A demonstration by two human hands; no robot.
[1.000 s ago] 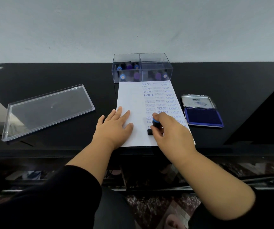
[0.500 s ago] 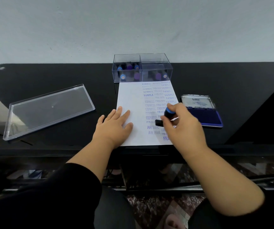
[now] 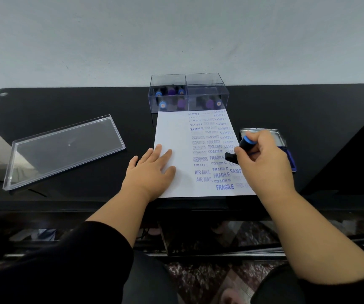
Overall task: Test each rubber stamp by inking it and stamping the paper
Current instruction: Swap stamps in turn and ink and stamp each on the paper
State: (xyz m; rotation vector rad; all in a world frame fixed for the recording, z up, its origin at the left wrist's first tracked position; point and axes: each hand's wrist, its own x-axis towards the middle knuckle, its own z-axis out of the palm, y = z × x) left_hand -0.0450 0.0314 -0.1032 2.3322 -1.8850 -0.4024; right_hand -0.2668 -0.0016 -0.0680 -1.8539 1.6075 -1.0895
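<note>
A white paper (image 3: 172,132) lies on the black table, its right half covered with blue stamped words such as SAMPLE, EXPRESS, FRAGILE and AIR MAIL. My left hand (image 3: 151,172) rests flat on the paper's lower left part. My right hand (image 3: 262,163) grips a black rubber stamp with a blue cap (image 3: 241,148), tilted and lifted above the paper's right edge, beside the open blue ink pad (image 3: 289,161). My hand hides most of the pad.
A clear plastic box (image 3: 188,93) with several blue- and purple-capped stamps stands at the paper's far end. Its clear lid (image 3: 64,150) lies to the left. A pale wall rises behind the table (image 3: 308,110).
My right hand has lifted the stamp off the lower part of the paper and carried it right and away, toward the ink pad. My left hand has stayed on the paper.
</note>
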